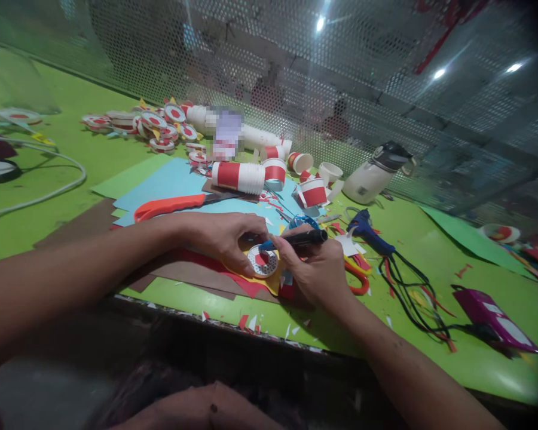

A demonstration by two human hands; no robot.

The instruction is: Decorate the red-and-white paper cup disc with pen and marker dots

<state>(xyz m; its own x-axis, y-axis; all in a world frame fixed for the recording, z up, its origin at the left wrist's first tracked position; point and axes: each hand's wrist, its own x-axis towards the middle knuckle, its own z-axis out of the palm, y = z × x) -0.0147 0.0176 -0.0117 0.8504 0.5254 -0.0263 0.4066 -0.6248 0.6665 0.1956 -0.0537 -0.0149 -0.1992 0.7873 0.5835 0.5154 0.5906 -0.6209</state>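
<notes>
Two inward-slanting arms (89, 275), left hand (224, 237) holding disc (262, 263), right hand (323, 272) gripping marker (308, 237)

You work in moderate, cool light, your fingers (289, 257) fairly sharp. Beyond and above them, small lights (320, 24) flare across the hazy mesh (161, 54). Pale glare sits on the table (497, 382) right of your fingers; below them lies deep shadow. Far to their right, the corners blacken; pixelated blocks blot patches beyond them.

Glue gun (371, 234) rightward — free tabletop (443, 251) beyond
</notes>
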